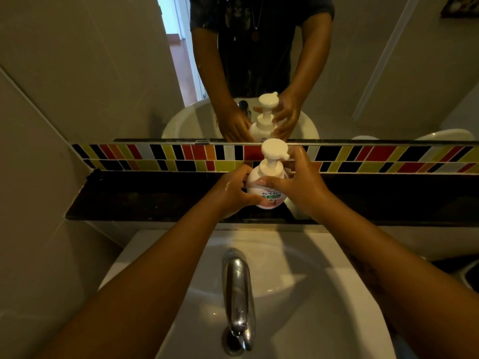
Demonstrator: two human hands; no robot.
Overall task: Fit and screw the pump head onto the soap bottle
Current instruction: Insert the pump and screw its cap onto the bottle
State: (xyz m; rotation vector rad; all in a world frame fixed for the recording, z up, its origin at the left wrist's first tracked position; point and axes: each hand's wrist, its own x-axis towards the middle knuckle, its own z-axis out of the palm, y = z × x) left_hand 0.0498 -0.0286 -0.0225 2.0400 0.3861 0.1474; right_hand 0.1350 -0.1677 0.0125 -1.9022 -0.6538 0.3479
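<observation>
Soap bottle (264, 189) upright on dark ledge (129, 200) beyond sink (324, 294), pump head (274, 149) seated on its neck, spout pointing right.

Left hand (233, 191) wrapped around the bottle's left side; right hand (298, 182) curled around the right shoulder, thumb across the front, fingers near the collar. Probably light, smooth plastic, likely slippery against wet-looking hands. Best steadied low on the belly, twisted at the collar rather than the springy top. Seated or fully tight: cannot tell.
</observation>
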